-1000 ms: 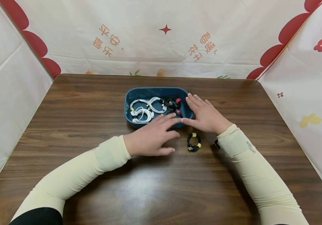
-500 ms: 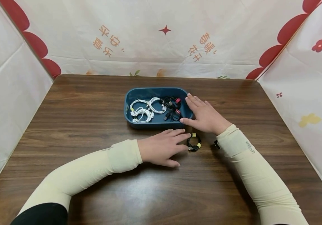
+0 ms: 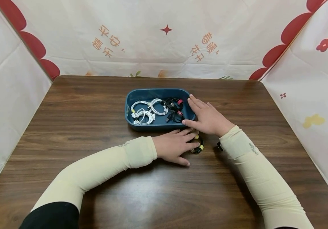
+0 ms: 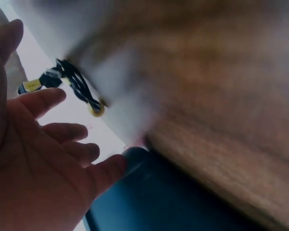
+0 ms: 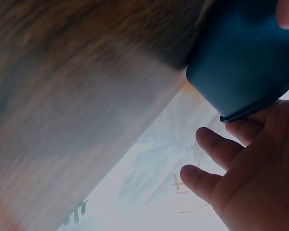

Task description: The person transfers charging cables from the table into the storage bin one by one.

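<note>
A coiled black cable with yellow ties [image 3: 197,151] lies on the table, partly covered by my left hand [image 3: 176,147]. That hand reaches over it with spread fingers; in the left wrist view the coiled cable [image 4: 79,84] appears beyond the fingertips, and no grip on it shows. My right hand [image 3: 209,118] rests at the right end of a dark blue bin [image 3: 152,128], its thumb at the front corner and its fingers straight along the rim. Inside the bin lie several coiled cables: white ones [image 3: 144,117] at the left, black ones [image 3: 175,117] with red ties at the right.
The brown wood-grain table [image 3: 118,197] extends around the bin on every side. White printed cloth [image 3: 141,44] hangs behind it and at both sides. A small black object [image 3: 220,146] sits at the right wrist.
My left hand has moved from over the bin's front edge to the right and nearer, onto the black cable on the table. The right hand keeps its place at the bin.
</note>
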The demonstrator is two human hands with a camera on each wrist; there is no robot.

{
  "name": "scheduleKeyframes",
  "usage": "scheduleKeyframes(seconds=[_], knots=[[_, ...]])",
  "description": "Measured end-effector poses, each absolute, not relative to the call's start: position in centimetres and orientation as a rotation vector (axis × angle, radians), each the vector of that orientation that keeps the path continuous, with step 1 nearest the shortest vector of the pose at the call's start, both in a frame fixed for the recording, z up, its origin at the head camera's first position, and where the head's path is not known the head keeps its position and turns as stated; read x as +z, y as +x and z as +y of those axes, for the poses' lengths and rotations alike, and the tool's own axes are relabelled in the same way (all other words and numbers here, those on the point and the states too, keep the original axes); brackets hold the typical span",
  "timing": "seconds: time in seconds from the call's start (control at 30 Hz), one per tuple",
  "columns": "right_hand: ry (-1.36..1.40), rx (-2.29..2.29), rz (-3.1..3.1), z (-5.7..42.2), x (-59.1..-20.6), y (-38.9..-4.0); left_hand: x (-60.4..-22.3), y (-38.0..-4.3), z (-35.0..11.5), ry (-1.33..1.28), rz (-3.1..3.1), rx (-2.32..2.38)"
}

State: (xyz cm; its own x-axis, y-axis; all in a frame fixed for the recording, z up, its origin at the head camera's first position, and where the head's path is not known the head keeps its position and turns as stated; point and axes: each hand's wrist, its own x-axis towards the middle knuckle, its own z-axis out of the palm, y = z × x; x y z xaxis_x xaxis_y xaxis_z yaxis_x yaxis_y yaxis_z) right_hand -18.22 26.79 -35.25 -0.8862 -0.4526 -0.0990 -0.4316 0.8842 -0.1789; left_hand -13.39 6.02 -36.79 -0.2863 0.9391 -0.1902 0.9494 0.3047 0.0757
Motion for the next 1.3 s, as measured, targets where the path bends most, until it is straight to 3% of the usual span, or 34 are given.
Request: scheduleKeyframes(seconds=[0.33,0.7,1.03,1.3], knots=[[-0.728,-0.266,2.929,26.8,-35.5,-18.4,-36.9,-14.0,7.5,1.659,2.393,-0.121],[-0.701,-0.265,2.910,26.7,-35.3,-18.3,-36.6,-12.7,5.5,1.653,2.366,-0.220],[-0.699,-0.282,2.905,26.8,-35.5,-18.3,-36.4,-12.4,3.6,1.637,2.274,-0.041],[-0.698,-0.295,2.909,26.8,-35.6,-18.3,-36.4,-12.5,4.8,1.558,2.335,-0.001]])
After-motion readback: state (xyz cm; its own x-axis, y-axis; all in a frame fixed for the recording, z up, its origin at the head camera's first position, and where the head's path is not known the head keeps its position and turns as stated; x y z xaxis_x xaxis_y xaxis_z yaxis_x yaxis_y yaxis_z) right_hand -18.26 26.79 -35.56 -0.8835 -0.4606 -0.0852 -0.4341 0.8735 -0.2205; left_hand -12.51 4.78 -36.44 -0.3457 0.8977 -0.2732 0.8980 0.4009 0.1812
